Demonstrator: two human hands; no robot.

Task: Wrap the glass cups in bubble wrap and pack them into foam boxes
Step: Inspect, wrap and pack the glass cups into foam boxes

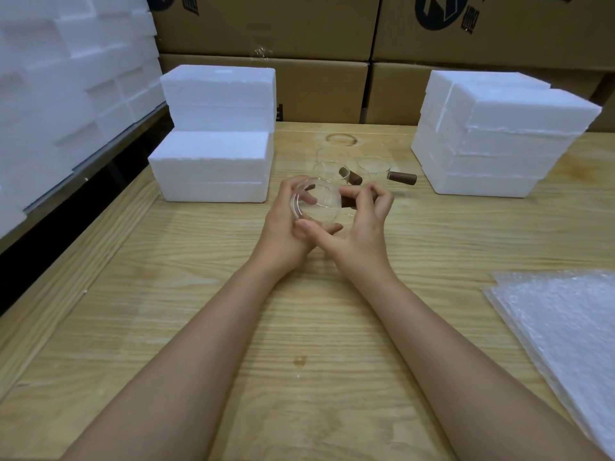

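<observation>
Your left hand [283, 224] grips the glass cup [316, 202] with the fingers curled round its rim, and the cup is tilted so that its mouth faces left and toward you. Your right hand [362, 224] pinches the cup's brown handle [347, 202] between curled fingertips, while its thumb reaches under the glass body. The cup is held at the centre of the wooden table [199, 294]; whether it touches the surface cannot be told. Just behind your hands, two more glass cups [329, 164] [372, 168] stand on the table (each with a brown handle pointing right). Closed foam boxes [213, 161] are stacked to the left of these cups, and a second foam stack [492, 138] stands well apart on the right. Sheets of bubble wrap [565, 327] lie flat at the near right edge. Cardboard cartons [299, 28] line the back, and more foam blocks [66, 78] are piled at far left.
</observation>
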